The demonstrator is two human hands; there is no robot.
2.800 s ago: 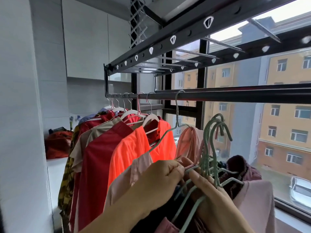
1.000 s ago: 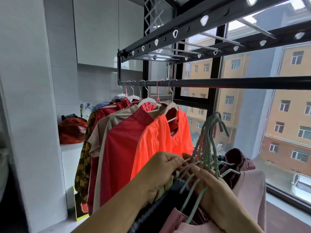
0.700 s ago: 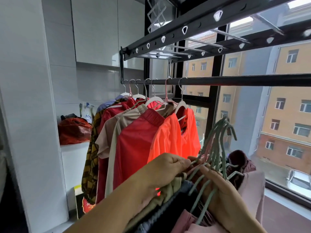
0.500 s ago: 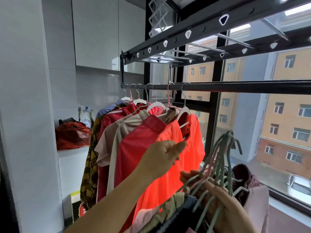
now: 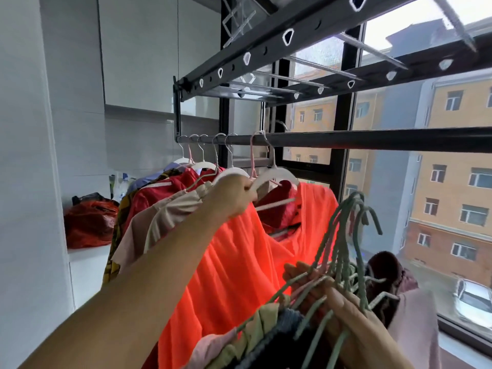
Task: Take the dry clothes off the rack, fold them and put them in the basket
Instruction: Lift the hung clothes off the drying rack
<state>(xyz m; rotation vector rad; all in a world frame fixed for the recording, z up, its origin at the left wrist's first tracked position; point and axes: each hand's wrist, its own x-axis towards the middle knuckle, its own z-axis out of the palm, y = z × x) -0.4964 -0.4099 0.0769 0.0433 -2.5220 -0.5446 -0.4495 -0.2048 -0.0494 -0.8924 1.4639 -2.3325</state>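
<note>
The left hand (image 5: 234, 197) curls its fingers on a white plastic hanger (image 5: 275, 173), which carries a bright orange garment (image 5: 239, 267) and hangs on the black metal rail (image 5: 372, 139). The right hand (image 5: 348, 312), lower, grips a bunch of green wire hangers (image 5: 343, 262) with clothes on them.

A tall black-framed glass window (image 5: 339, 171) fills the far side and lets in flat grey daylight. Through the window stand an ochre multi-storey building with a brick-red base (image 5: 452, 161) and, lower down, a white parked car (image 5: 474, 302) on a wet street. Left of the window, a glossy white wall cabinet (image 5: 138, 49) hangs above a pale tiled wall (image 5: 80, 145). Further left of the window, a white ledge (image 5: 87, 253) carries a crumpled red plastic bag (image 5: 90, 222) and small plastic bottles (image 5: 121, 183).
</note>
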